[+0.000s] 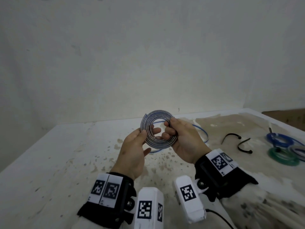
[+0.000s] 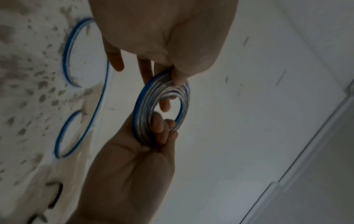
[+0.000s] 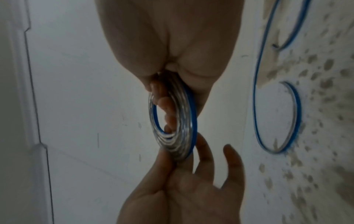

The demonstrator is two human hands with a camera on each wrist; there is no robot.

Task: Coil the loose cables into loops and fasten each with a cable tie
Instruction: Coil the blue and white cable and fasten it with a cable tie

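A flat spiral coil of silver-and-blue cable [image 1: 149, 139] [image 2: 145, 97] [image 3: 184, 121] is held upright above the table between both hands. My left hand [image 1: 148, 132] [image 3: 182, 156] pinches its left rim, thumb in front and the other fingers spread behind. My right hand [image 1: 170, 128] [image 2: 162, 128] grips the right side, with the thumb on the rim and the fingers curled through the centre hole. The cable's loose tail [image 1: 203, 132] [image 2: 99, 98] [image 3: 256, 91] lies in curves on the table behind the hands. Two black cable ties [image 1: 231, 137] [image 1: 244, 146] lie to the right.
At the far right of the stained white table [image 1: 49, 162] lie three coiled cables: blue [image 1: 279, 138], green [image 1: 283, 157] and grey [image 1: 298, 150]. A white wall stands right behind the table. A brown surface [image 1: 287, 115] shows past the table's right corner.
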